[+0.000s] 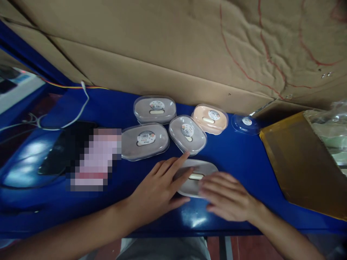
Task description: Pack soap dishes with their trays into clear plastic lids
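Note:
An oval grey plastic box (pixel 187 187) lies on the blue table near its front edge, with a cream bar (pixel 196 176) set in its top. My left hand (pixel 159 184) reaches over its left end with fingers spread; one fingertip comes close to the grey box behind (pixel 187 135). At the right end is my right hand (pixel 227 196), slightly blurred, fingers bent and pressed together; anything between them is hidden. Two more grey boxes, one at the back (pixel 155 108) and one at the left (pixel 145 141), have clear covers and round labels, as does a peach box (pixel 210 119).
A clear cover with a label (pixel 246 124) lies at the back right, beside a brown carton (pixel 300 162) with plastic-wrapped things behind it. To the left are a dark flat device (pixel 67 144), a pixelated pinkish patch and white cables (pixel 81 108). Cardboard (pixel 162 43) lines the back.

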`<state>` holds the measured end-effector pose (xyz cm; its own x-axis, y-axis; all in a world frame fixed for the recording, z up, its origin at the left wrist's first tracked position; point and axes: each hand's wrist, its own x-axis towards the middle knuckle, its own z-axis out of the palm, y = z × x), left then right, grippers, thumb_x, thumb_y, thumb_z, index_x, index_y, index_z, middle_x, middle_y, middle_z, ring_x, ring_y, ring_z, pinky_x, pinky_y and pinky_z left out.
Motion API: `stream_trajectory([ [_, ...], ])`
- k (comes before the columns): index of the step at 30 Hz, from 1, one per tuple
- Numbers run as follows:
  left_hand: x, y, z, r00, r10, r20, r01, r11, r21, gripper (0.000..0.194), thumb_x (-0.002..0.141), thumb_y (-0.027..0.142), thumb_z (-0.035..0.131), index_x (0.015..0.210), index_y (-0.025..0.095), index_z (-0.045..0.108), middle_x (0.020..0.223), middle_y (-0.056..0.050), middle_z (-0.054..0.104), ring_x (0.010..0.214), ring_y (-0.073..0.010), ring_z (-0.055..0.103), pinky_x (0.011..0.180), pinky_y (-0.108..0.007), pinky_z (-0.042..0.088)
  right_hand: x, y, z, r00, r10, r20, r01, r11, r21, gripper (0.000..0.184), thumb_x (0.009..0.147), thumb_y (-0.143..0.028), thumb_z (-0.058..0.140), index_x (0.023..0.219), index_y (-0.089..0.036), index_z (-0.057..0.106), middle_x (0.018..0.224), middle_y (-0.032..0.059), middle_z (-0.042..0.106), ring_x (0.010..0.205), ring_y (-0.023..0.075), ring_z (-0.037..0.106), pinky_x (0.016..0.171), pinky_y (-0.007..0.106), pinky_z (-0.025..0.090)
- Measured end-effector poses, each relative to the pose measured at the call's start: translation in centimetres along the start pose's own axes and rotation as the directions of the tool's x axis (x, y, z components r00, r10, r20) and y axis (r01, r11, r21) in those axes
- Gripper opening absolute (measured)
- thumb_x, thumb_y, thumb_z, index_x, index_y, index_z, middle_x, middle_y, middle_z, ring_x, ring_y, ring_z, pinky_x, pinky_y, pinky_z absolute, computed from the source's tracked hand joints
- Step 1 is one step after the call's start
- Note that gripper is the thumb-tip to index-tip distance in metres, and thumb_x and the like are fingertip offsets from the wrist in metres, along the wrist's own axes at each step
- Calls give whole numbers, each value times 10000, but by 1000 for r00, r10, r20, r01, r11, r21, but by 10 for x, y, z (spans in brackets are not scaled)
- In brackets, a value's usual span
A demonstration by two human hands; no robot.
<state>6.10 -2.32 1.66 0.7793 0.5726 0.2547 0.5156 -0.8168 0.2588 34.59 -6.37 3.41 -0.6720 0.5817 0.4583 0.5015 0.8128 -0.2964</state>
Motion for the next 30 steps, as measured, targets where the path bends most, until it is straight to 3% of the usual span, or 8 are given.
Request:
stream_trajectory([
  [2, 0, 0, -1, 1000, -21, 0, 21, 999, -48, 591, 957, 361, 757, 1483, 171, 568, 1661, -239, 466, 1361, -417, 593, 1039, -579, 574, -12, 32, -13, 974, 195, -113, -204, 976, -80, 468, 1075, -239, 577, 1543, -237, 572, 1371, 90, 759, 1361, 235, 662, 1146, 451, 547],
  [5, 0, -1, -3, 999, -32, -6, 31, 994, -106, 548, 917, 274, 744, 1433, 174, 589, 1589, -227, 540, 1343, -407, 618, 1056, -579, 572, -31, 81, -33, 799, 566, -203, -599, 716, -360, 604, 1090, -342, 556, 1665, -236, 403, 1692, 190, 473, 1576, 375, 439, 1250, 627, 389],
  [8, -1, -2, -4, 1000, -28, 4, 28, 991, -129, 624, 877, 204, 724, 1474, 175, 547, 1616, -235, 507, 1357, -417, 616, 1058, -593, 579, -46, 108, -44, 693, 699, -175, -687, 569, -452, 626, 1109, -455, 491, 1676, -218, 374, 1689, 236, 448, 1563, 443, 421, 1241, 707, 324],
  [12, -2, -5, -5, 997, -55, 48, 65, 974, -218, 747, 855, 125, 721, 1549, 209, 458, 1638, -200, 491, 1420, -386, 581, 1127, -582, 558, -55, 110, -49, 698, 705, -125, -678, 593, -434, 601, 1027, -628, 601, 1545, -326, 558, 1576, 165, 560, 1430, 429, 547, 1186, 663, 417],
  [15, -2, -7, -7, 993, -87, 82, 108, 950, -294, 847, 853, 117, 773, 1594, 242, 383, 1633, -165, 502, 1455, -349, 553, 1184, -557, 528, -59, 109, -53, 681, 730, -61, -696, 620, -362, 820, 949, -734, 659, 1636, -345, 438, 1704, 154, 421, 1537, 460, 441, 1216, 729, 377],
  [18, -1, -5, -7, 986, -150, 79, 168, 933, -320, 954, 819, 119, 847, 1609, 261, 332, 1602, -146, 532, 1450, -341, 554, 1195, -552, 520, -61, 108, -59, 676, 737, -27, -718, 649, -253, 886, 912, -737, 713, 1645, -333, 422, 1645, 145, 498, 1494, 415, 519, 1226, 682, 422],
  [23, -1, 1, -4, 972, -232, 25, 229, 933, -276, 1054, 747, 180, 954, 1592, 245, 328, 1509, -161, 584, 1334, -379, 620, 1111, -579, 568, -37, 64, -58, 770, 627, 116, -616, 778, -121, 838, 944, -683, 714, 1642, -329, 414, 1590, 142, 549, 1441, 379, 572, 1192, 598, 497],
  [30, 1, 3, 6, 979, -204, 22, 200, 924, -326, 1345, 729, 412, 1010, 1703, 232, 101, 1459, -192, 605, 1306, -395, 638, 1099, -585, 570, -3, -1, -13, 882, 413, 225, -385, 909, -161, 1090, 885, -766, 725, 1732, -277, 243, 1646, 215, 471, 1486, 434, 507, 1131, 644, 530],
])
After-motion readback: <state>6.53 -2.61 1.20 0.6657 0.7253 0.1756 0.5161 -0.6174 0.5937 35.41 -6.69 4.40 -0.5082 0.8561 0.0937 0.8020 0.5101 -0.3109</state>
